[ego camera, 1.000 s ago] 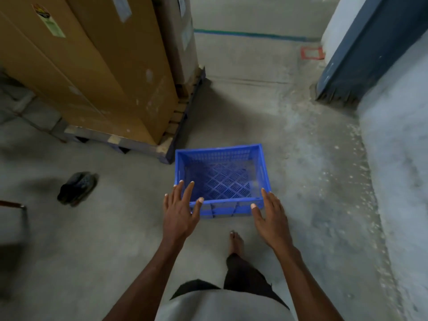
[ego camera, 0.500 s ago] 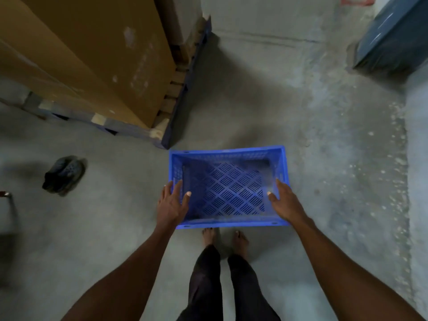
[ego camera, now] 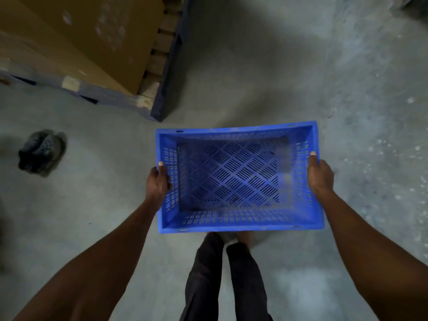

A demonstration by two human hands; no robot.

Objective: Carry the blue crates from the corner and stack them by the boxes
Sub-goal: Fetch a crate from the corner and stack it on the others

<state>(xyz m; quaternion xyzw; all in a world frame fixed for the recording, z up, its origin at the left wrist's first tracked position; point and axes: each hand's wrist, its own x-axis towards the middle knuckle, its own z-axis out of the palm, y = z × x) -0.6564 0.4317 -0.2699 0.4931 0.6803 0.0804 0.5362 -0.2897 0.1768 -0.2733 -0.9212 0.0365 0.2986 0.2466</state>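
An empty blue crate (ego camera: pixel 236 223) with slotted walls and a diamond-patterned floor is right in front of me, above my legs. My left hand (ego camera: pixel 157 183) is closed around its left rim, thumb on top. On the opposite side my right hand (ego camera: pixel 320 176) clasps the right rim the same way. I cannot tell whether the crate rests on the concrete floor or hangs just above it. Large brown cardboard boxes (ego camera: pixel 76 35) stand on a pallet at the upper left, a short way beyond the crate.
The blue-edged wooden pallet (ego camera: pixel 162 89) under the boxes ends in a corner just beyond the crate. A dark pair of shoes (ego camera: pixel 41 151) lies on the floor at left. Grey concrete spreads to the right and ahead.
Both hands went from hovering open over the crate's near edge to closing on its two side rims. The crate now appears larger and nearer to me.
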